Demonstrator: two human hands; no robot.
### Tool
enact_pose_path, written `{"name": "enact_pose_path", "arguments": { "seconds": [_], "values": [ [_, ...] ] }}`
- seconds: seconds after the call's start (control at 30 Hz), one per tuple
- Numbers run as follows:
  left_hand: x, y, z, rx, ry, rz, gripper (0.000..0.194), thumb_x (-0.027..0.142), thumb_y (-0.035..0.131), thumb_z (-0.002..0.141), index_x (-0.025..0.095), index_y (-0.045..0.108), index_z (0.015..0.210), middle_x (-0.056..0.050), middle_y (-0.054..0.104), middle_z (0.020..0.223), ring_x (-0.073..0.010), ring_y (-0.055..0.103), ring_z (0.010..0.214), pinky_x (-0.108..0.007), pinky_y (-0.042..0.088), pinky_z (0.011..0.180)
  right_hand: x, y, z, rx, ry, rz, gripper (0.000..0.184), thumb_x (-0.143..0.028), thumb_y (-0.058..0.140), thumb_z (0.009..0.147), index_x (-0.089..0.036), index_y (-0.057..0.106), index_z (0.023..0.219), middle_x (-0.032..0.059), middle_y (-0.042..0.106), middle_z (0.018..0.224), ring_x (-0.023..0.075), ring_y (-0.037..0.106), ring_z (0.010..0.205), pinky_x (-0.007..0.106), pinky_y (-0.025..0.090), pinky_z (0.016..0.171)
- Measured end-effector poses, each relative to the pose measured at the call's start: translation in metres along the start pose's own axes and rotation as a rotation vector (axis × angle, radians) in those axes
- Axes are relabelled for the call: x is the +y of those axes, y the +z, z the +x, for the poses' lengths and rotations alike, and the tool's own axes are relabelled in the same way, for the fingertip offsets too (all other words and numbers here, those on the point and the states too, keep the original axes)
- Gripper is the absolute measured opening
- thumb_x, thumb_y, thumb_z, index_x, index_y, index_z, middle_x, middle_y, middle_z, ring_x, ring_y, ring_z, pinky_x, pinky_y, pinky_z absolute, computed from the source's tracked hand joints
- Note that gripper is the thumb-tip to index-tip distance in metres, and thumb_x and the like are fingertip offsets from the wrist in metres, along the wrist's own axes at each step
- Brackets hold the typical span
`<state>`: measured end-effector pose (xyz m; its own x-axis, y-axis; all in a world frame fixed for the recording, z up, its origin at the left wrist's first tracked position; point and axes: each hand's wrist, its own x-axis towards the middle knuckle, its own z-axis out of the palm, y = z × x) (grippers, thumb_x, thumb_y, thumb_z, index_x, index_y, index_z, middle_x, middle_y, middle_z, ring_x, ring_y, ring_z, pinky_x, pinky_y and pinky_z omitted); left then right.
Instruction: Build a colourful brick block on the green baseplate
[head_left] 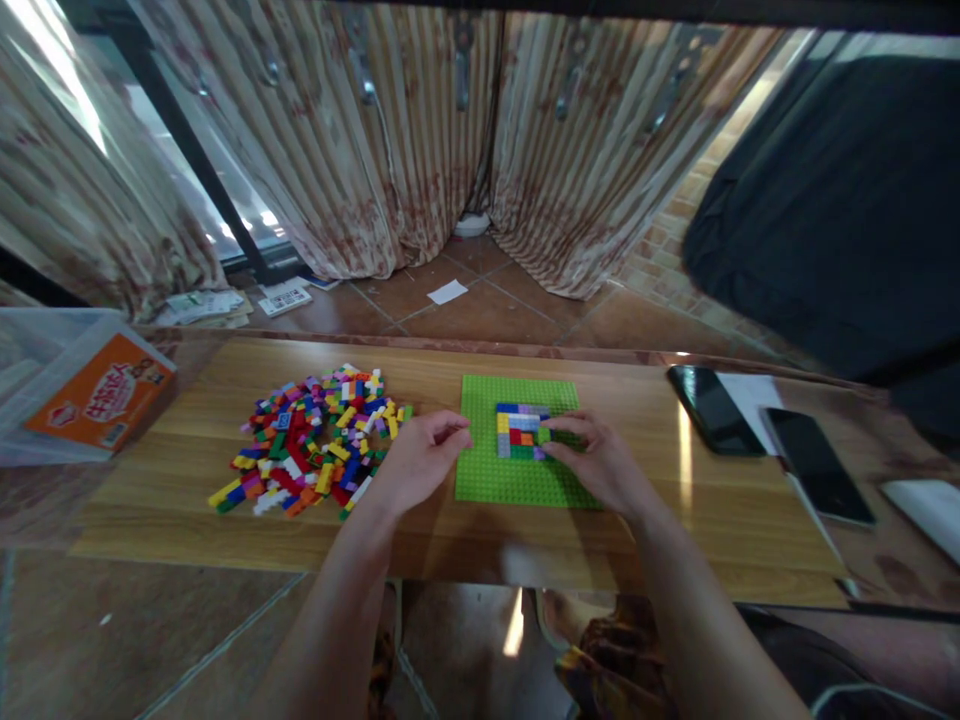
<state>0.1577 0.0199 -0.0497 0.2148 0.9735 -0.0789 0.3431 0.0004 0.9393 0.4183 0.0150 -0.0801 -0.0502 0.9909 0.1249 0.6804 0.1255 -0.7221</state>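
Observation:
A green baseplate [480, 480] lies on the wooden board, with a block of coloured bricks [517, 437] built up near its middle. My right hand [600, 460] reaches in from the right, thumb and forefinger closed on a small green brick [544, 436] at the block's right side. Over the plate's left edge hovers my left hand [426, 458], its thumb and fingertips pinched together; whatever is between them, if anything, is too small to make out. Left of that hand spreads a pile of loose mixed bricks [300, 450].
The wooden board [180, 500] carries everything. A clear plastic box [67, 400] with an orange label stands at far left. Two dark phones [712, 408] and white paper [750, 400] lie at right. Striped curtains [405, 150] hang beyond, above a tiled floor.

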Motion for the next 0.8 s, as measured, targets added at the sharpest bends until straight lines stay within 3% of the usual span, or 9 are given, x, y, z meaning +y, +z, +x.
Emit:
{"name": "enact_pose_path", "arguments": {
  "seconds": [0.3,0.8],
  "values": [
    [0.0038,-0.0026,0.0023,0.024,-0.026,0.034,0.024,0.032,0.058,0.080,0.015,0.068,0.094,-0.005,0.074,0.086,-0.0186,0.068,0.081,-0.030,0.051,0.075,0.0021,0.0056,0.0054,-0.007,-0.003,-0.017,0.022,-0.035,0.072,0.076,-0.031,0.077,0.097,0.0061,0.061,0.112,0.0243,0.057,0.105,0.045,0.043,0.098],
    [-0.0039,-0.0058,0.0023,0.033,0.046,0.102,0.022,0.033,0.057,0.082,0.017,0.069,0.093,-0.005,0.074,0.089,-0.0186,0.068,0.082,-0.030,0.052,0.075,0.0008,0.0052,0.0042,0.009,-0.038,-0.067,0.022,-0.034,0.072,0.076,-0.032,0.076,0.098,0.0055,0.059,0.111,0.0244,0.055,0.107,0.047,0.042,0.099]
  ]
}}
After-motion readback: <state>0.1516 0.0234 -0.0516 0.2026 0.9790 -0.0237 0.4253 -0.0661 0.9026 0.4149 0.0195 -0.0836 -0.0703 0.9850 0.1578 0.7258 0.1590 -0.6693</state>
